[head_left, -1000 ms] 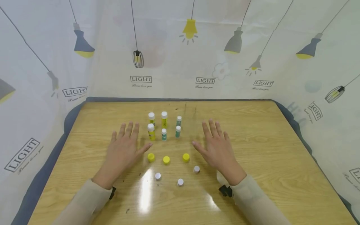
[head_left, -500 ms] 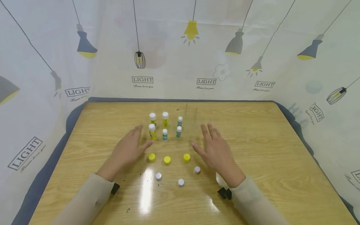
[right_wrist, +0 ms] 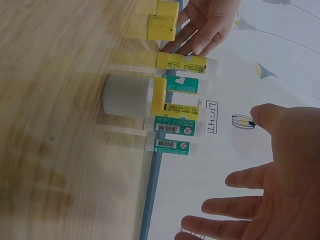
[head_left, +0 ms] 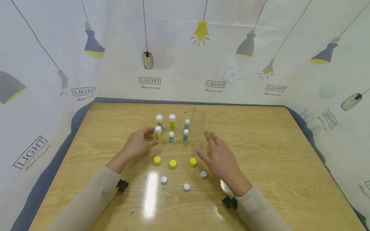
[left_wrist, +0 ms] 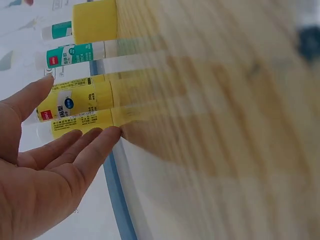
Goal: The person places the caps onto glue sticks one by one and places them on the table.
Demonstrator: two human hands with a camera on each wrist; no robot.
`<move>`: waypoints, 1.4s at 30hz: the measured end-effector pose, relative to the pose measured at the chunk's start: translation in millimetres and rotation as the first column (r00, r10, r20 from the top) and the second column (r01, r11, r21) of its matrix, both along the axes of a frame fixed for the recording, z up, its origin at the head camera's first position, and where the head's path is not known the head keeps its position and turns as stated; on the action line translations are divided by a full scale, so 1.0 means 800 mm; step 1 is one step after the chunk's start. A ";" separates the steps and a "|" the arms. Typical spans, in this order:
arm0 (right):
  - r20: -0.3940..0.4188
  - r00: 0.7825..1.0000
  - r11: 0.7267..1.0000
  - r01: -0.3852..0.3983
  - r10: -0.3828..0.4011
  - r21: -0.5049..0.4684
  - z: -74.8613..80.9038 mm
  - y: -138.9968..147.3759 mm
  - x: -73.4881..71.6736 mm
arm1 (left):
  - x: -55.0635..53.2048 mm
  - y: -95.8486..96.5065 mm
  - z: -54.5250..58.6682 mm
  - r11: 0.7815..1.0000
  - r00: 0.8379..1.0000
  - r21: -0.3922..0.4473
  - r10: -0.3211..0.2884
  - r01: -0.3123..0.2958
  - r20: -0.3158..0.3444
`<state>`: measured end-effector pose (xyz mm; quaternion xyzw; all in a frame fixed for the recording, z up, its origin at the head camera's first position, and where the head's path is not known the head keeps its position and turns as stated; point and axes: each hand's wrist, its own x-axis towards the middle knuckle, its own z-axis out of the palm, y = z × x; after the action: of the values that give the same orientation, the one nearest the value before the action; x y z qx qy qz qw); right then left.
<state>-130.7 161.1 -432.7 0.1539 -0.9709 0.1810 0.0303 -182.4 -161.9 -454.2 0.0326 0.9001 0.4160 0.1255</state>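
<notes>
On the table [head_left: 274, 160], six caps [head_left: 172, 164] and six upright sticks [head_left: 172, 124] appear unworked; my left hand [head_left: 138, 141] and right hand [head_left: 222, 158], loosely spread, grip nothing.

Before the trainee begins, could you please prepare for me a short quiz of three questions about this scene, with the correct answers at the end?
1. How many yellow caps lie on the table?
2. What is the left hand closest to?
A) a white cap
B) a yellow-labelled tube
C) a teal-labelled tube
3. True or false: the right hand holds nothing.

Key: 1. Three; 2. B; 3. True.
</notes>
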 end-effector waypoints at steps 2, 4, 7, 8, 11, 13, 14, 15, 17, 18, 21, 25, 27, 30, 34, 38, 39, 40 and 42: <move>0.004 1.000 1.000 -0.003 0.003 -0.008 0.000 -0.002 0.001 | -0.003 0.001 -0.002 1.000 1.000 0.028 0.008 -0.009 0.006; 0.010 1.000 1.000 -0.002 0.002 -0.011 0.001 -0.004 0.003 | -0.005 0.003 -0.004 0.999 1.000 0.048 0.014 -0.015 0.010; 0.014 1.000 1.000 -0.004 0.004 -0.018 0.001 -0.005 0.004 | -0.008 0.007 -0.007 0.998 1.000 0.065 0.020 -0.021 0.016; 0.016 1.000 1.000 -0.002 0.003 -0.021 0.001 -0.006 0.005 | -0.008 0.008 -0.007 0.997 1.000 0.068 0.026 -0.027 0.015; 0.021 1.000 1.000 -0.010 0.010 -0.028 0.003 -0.007 0.005 | -0.010 0.010 -0.008 0.996 0.999 0.073 0.045 -0.045 0.005; 0.025 1.000 0.999 -0.011 0.012 -0.033 0.004 -0.008 0.006 | -0.010 0.011 -0.008 0.995 0.998 0.083 0.064 -0.063 -0.008; 0.028 1.000 0.999 -0.011 0.012 -0.034 0.005 -0.008 0.006 | -0.010 0.012 -0.008 0.994 0.997 0.090 0.070 -0.069 -0.012; 0.030 0.999 0.999 -0.011 0.012 -0.037 0.006 -0.008 0.006 | -0.010 0.012 -0.008 0.993 0.997 0.098 0.075 -0.073 -0.015; 0.032 0.999 0.999 -0.006 0.008 -0.041 0.007 -0.008 0.006 | -0.010 0.013 -0.008 0.990 0.996 0.112 0.088 -0.085 -0.022; 0.033 0.999 0.999 -0.003 0.004 -0.044 0.008 -0.008 0.007 | -0.010 0.014 -0.008 0.989 0.995 0.118 0.092 -0.088 -0.025; 0.037 0.999 0.999 0.001 0.000 -0.048 0.009 -0.008 0.008 | -0.011 0.017 -0.007 0.987 0.994 0.128 0.102 -0.098 -0.026; 0.041 0.999 0.999 0.000 0.002 -0.051 0.010 -0.009 0.009 | -0.011 0.021 -0.006 0.987 0.995 0.128 0.102 -0.098 -0.018; 0.040 0.999 0.999 -0.006 0.008 -0.051 0.010 -0.010 0.009 | -0.012 0.021 -0.007 0.987 0.994 0.123 0.104 -0.101 -0.017; 0.034 0.999 0.999 -0.008 0.009 -0.047 0.011 -0.009 0.008 | -0.012 0.022 -0.009 0.987 0.994 0.125 0.107 -0.105 -0.009; 0.027 1.000 0.999 -0.003 0.004 -0.042 0.011 -0.008 0.008 | -0.013 0.021 -0.012 0.986 0.995 0.133 0.103 -0.103 0.002; 0.026 1.000 0.999 -0.003 0.004 -0.047 0.010 -0.009 0.008 | -0.013 0.020 -0.012 0.985 0.995 0.144 0.100 -0.098 -0.008; 0.026 1.000 0.999 -0.004 0.005 -0.049 0.010 -0.009 0.008 | -0.013 0.020 -0.012 0.985 0.995 0.146 0.099 -0.096 -0.013; 0.026 1.000 0.999 -0.004 0.005 -0.054 0.010 -0.009 0.008 | -0.013 0.020 -0.012 0.985 0.995 0.147 0.097 -0.093 -0.018; 0.028 1.000 0.998 -0.005 0.007 -0.059 0.011 -0.009 0.009 | -0.012 0.019 -0.011 0.985 0.995 0.146 0.094 -0.089 -0.027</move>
<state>-123.9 153.5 -424.3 0.1532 -0.9651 0.2116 0.0205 -192.0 -146.8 -463.1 0.0074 0.8700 0.4850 0.0886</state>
